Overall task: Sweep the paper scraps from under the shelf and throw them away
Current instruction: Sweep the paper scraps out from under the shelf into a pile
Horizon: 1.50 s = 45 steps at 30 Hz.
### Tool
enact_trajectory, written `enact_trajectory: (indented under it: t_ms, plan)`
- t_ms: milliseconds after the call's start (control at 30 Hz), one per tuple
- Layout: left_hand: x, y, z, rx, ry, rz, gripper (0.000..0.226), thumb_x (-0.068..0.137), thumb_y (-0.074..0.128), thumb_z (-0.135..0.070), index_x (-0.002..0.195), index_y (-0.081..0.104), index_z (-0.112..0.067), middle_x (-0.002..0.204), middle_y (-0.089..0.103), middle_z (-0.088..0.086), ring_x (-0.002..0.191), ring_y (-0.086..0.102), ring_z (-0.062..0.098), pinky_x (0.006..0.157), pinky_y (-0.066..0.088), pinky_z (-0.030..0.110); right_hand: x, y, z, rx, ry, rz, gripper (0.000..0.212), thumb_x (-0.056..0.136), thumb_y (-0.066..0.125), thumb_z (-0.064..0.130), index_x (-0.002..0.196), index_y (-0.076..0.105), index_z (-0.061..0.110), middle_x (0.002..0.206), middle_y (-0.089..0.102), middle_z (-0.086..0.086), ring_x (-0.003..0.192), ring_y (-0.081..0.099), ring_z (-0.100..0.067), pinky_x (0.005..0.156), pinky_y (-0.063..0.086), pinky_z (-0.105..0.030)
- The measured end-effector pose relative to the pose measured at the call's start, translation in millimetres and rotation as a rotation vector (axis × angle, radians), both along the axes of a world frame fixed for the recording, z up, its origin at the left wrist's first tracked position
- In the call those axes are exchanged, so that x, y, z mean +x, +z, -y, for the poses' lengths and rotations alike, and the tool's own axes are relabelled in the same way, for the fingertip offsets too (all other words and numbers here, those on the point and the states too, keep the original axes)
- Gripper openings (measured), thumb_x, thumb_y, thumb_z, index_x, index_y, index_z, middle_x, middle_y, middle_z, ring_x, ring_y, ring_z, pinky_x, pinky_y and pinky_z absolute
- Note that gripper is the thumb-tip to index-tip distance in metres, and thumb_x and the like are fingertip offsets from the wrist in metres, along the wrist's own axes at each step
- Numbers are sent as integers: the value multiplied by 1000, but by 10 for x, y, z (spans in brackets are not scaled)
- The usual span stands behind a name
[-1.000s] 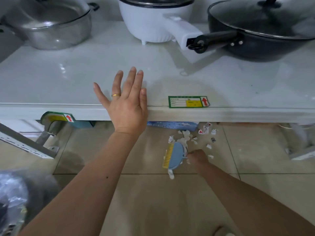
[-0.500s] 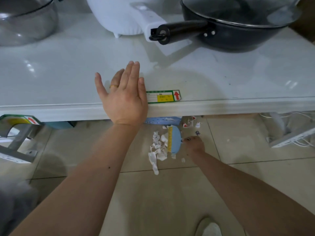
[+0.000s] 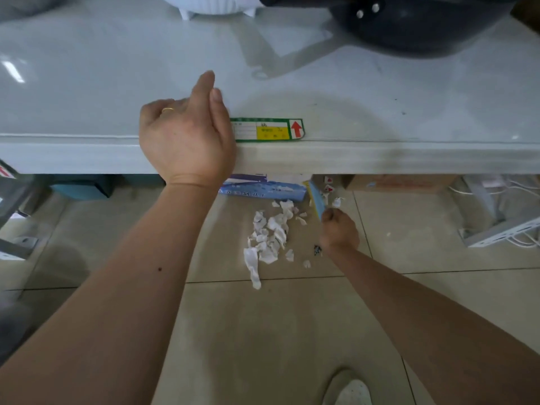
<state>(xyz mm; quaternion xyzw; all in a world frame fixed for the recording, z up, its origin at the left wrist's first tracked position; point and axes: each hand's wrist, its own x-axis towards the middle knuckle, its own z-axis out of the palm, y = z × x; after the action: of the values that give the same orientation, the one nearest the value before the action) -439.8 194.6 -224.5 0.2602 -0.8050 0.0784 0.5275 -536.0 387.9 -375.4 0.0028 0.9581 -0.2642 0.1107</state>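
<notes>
Head view: a white shelf [image 3: 380, 159] is running across the upper part, w/ a green label [image 3: 267, 129] stuck at its front edge. A dark pan [image 3: 423, 27] and a white pot [image 3: 210, 4] are standing on top at the back. Under the shelf edge a blue-white box [image 3: 263, 190] is lying on the tiled floor [image 3: 263, 331], and next to it on the right a brown carton [image 3: 400, 182]. A white metal rack w/ cables [image 3: 502, 226] is sitting at the far right. A shoe tip [image 3: 353, 393] is showing at the bottom.

The paper scraps [image 3: 270, 235] are lying mostly in a loose pile on the floor, in front of the box and out from under the shelf, just left of the right hand [image 3: 340, 229]. A few small scraps w/ red marks [image 3: 328, 184] are lying further back at the shelf edge, right of the brush.

The right hand is down at the floor, its fingers closing tight around the handle of a small blue brush [image 3: 317, 200]; the brush head is pointing toward the shelf, w/ a yellow strip along one side, probably the bristles, but it is blurry. The left hand [image 3: 187, 138] is resting on the shelf's front edge, beside the label, holding nothing; the fingers are curling loosely and one is pointing up. A gold ring [image 3: 167, 109] is showing on it.
</notes>
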Motion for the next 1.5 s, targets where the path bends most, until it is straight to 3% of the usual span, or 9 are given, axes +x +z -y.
enact_trajectory:
  t_ms: [100,300,433,567,700,800,1000,1367,1500]
  plan:
    - [-5,-32,9,-12,-6,2,35,93,38,-21,103,71,-16,59,69,0,50,58,28,74,37,29,-6,-94,-13,-4,-10,-12,42,100,28,27,117,63,10,116,63,-19,100,63,-36,80,47,-36]
    - [25,-27,-35,-52,-22,15,28,91,45,-19,93,72,-16,47,58,3,43,48,29,66,47,26,123,-134,-49,86,97,-74,41,102,28,27,131,53,12,125,53,-19,103,60,-38,83,48,-38]
    - [24,-46,-10,-67,-37,23,28,89,44,-17,85,72,-13,47,58,6,40,46,29,63,29,29,266,-197,84,173,335,-118,40,101,30,27,134,50,14,127,52,-16,107,60,-33,83,50,-38]
    - [18,-50,11,-90,-43,26,29,89,44,-17,83,72,-12,47,57,6,39,46,28,59,24,30,223,-278,397,209,478,-168,37,101,32,27,128,53,14,122,56,-14,105,61,-28,81,51,-35]
    - [8,-52,33,-126,-81,-8,28,89,44,-15,81,71,-10,46,55,4,41,50,27,57,23,31,87,-345,679,240,478,-105,34,101,32,25,114,60,11,112,65,-13,99,65,-26,78,55,-36]
    - [-2,-46,26,-139,-73,-13,29,88,45,-16,78,71,-11,45,53,2,41,50,25,57,23,31,84,-388,805,284,482,-57,30,100,36,21,105,64,9,106,69,-12,96,66,-27,69,46,-31]
    - [4,-35,14,-128,-59,-11,30,88,44,-17,73,70,-13,44,52,1,40,49,25,57,23,31,265,-356,693,308,500,23,30,98,37,18,104,65,7,110,66,-13,100,65,-27,70,43,-30]
    - [32,-51,34,-102,-47,16,30,89,42,-16,70,65,-12,45,50,5,39,43,27,57,20,32,376,-44,303,248,438,-167,41,98,33,30,106,66,7,109,63,-12,95,65,-28,74,49,-32]
    - [17,-7,-39,-68,-17,-6,30,88,45,-15,63,59,-12,42,44,6,44,20,21,55,26,33,96,-49,174,264,303,-194,41,97,34,31,109,66,10,109,64,-13,94,65,-29,71,46,-30]
